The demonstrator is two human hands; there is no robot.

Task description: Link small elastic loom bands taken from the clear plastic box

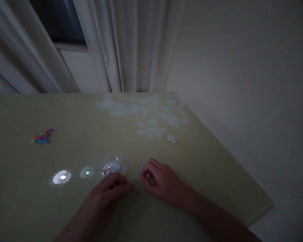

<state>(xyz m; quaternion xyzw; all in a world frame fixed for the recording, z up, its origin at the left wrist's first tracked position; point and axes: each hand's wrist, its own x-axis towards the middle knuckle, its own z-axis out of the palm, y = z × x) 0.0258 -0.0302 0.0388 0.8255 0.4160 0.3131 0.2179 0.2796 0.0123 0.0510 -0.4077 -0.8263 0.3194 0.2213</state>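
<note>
My right hand [158, 178] is in a pinch just above the table, thumb and index fingertips close together; whatever they hold is too small to make out. A small pale yellow-green ring [139, 168] is right beside its index fingertip. To the left, my left hand [111, 191] is low over the table, slightly blurred, its fingers stretched to the right and loosely apart with nothing seen in them. Near its fingertips a second faint ring [137, 194] shows dimly on the table. A crumpled clear plastic bag [113, 166] with thin shiny things in it lies just beyond my left hand.
A pile of small bright-coloured pieces [42, 137] is at the far left of the table [78, 117]. Behind my right hand lies a small white tag-like piece [172, 138]. Light reflections [61, 177] shine on the tabletop. Curtains [141, 47] and a wall border the table.
</note>
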